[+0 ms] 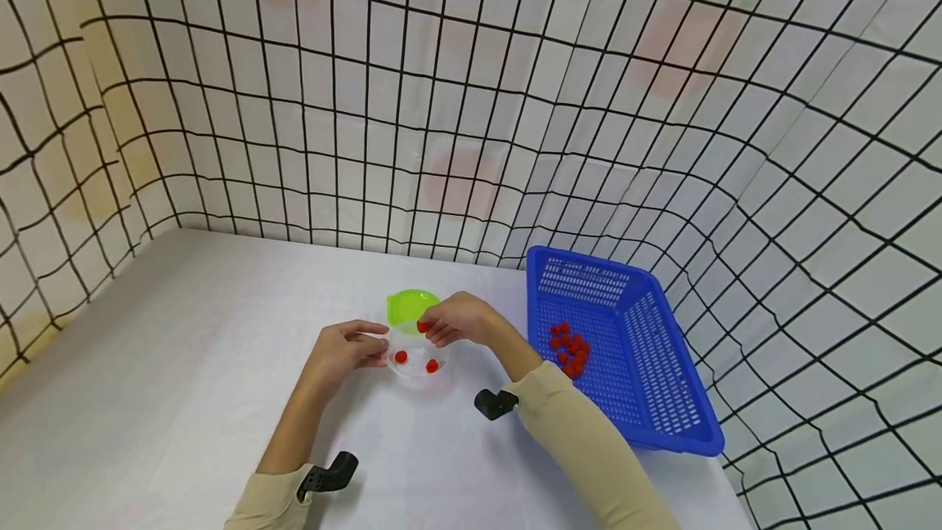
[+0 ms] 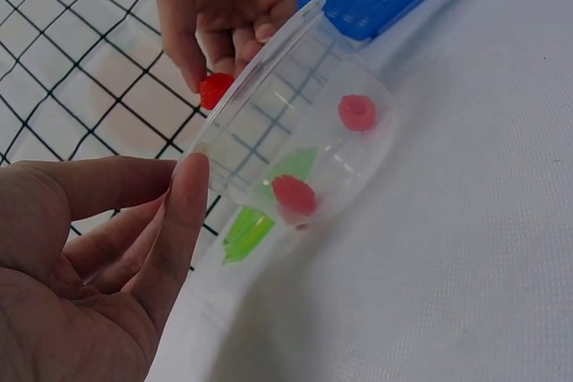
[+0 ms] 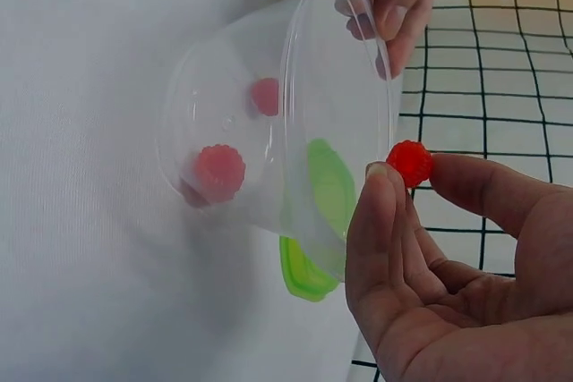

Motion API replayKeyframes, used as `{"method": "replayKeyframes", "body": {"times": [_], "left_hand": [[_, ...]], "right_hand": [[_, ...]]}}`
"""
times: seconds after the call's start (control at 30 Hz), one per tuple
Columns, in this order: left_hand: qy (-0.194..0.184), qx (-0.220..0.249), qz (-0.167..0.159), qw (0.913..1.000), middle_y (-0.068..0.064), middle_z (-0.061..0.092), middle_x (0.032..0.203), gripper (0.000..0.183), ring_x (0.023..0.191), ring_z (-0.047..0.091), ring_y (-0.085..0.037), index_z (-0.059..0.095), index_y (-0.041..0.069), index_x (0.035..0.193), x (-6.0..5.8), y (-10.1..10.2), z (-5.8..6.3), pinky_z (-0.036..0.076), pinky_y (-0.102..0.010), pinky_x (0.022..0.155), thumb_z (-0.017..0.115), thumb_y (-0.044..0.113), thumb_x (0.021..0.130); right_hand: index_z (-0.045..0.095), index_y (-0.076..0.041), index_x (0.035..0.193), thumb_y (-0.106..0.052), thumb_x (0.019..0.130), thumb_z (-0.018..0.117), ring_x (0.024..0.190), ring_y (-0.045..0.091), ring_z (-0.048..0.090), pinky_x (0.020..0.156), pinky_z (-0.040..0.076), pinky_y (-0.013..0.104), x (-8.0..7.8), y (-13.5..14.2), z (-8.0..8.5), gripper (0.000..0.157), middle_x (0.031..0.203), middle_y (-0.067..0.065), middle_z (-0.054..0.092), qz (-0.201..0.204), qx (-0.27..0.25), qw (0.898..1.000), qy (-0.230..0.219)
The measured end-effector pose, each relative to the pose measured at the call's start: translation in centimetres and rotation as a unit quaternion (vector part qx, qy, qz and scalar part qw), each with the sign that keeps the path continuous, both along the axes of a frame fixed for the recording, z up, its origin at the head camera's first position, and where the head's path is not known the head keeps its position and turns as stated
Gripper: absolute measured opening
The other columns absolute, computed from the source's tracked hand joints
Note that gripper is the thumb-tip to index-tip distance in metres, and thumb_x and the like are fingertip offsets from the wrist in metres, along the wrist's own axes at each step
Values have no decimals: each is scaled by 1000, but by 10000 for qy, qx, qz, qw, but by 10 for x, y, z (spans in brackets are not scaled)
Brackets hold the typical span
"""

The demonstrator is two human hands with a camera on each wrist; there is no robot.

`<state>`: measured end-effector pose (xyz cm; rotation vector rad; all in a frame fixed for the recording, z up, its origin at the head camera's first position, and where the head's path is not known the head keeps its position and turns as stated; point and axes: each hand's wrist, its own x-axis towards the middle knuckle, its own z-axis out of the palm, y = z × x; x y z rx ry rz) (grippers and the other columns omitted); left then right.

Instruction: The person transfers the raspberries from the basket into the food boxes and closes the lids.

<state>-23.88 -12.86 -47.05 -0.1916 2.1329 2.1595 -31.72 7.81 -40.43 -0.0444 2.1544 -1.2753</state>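
Note:
A clear plastic bowl (image 3: 224, 51) stands on the white table with two red raspberries inside, one of them this raspberry (image 2: 358, 112). My left hand (image 1: 344, 357) pinches the bowl's rim at its left side, thumb and fingers on the edge in the left wrist view. Between thumb and fingertip my right hand (image 1: 462, 319) holds another red raspberry (image 3: 410, 164), just over the bowl's rim. Behind the bowl lies a bright green lid (image 1: 412, 306), partly seen through the clear wall in both wrist views.
To the right is a blue slotted basket (image 1: 625, 419) with several red raspberries (image 1: 570, 350) at its left side. Black wire mesh (image 1: 412, 105) rises behind the table and along both sides, with pale cloth beyond it.

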Motion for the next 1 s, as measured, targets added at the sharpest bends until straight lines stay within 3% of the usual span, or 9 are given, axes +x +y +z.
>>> {"method": "replayKeyframes", "body": {"times": [0.67, 1.0], "left_hand": [[41, 15, -18, 10000, -17, 76, 94, 30, 69, 73, -17, 67, -8, 119, -1, 1, 1, 64, -28, 70, 69, 3, 92], [44, -87, -23, 9999, -22, 76, 98, 30, 69, 73, -17, 67, -7, 120, 1, 0, -1, 63, -26, 71, 69, 5, 93]], "right_hand": [[74, 4, 104, -18, 97, 67, 68, 15, 63, 67, 60, 20, 0, 5, 1, 24, 82, 7, 70, 85, -212, 9997, -96], [66, 11, 121, -17, 98, 66, 72, 15, 65, 72, 60, 21, 3, 6, 1, 37, 88, 9, 72, 162, -219, 9996, -74]]}}
